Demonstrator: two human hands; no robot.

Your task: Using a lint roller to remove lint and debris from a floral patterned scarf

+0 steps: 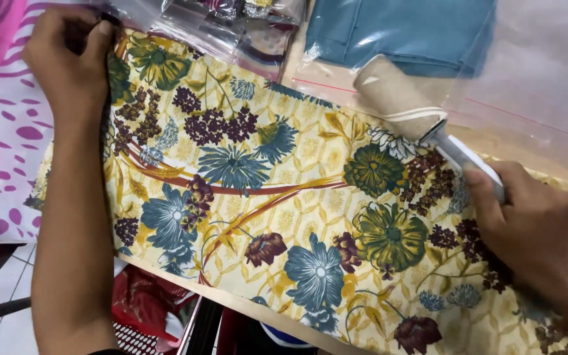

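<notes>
The floral cloth [277, 210], yellow with blue, green and purple blooms, lies spread flat across the table [277, 307], running from far left to near right. The left hand [67, 62] pins its far-left corner, its grip pinched together on the cloth's edge. The right hand [527, 220] has its grip clamped on the white handle of a lint roller [402, 102], whose roll rests at the cloth's far edge. A slack hold at the corner could probably let the cloth bunch or slide under the roller, and the roll looks coated already, so it may pick up little. Just beyond the cloth, a clear zip bag [534, 72] holds folded blue fabric [415, 33]; other clear bags [231, 23] further left seem to hold patterned pieces, though the glare makes that uncertain. A pink-and-white cloth [8, 131] lies at the left.
</notes>
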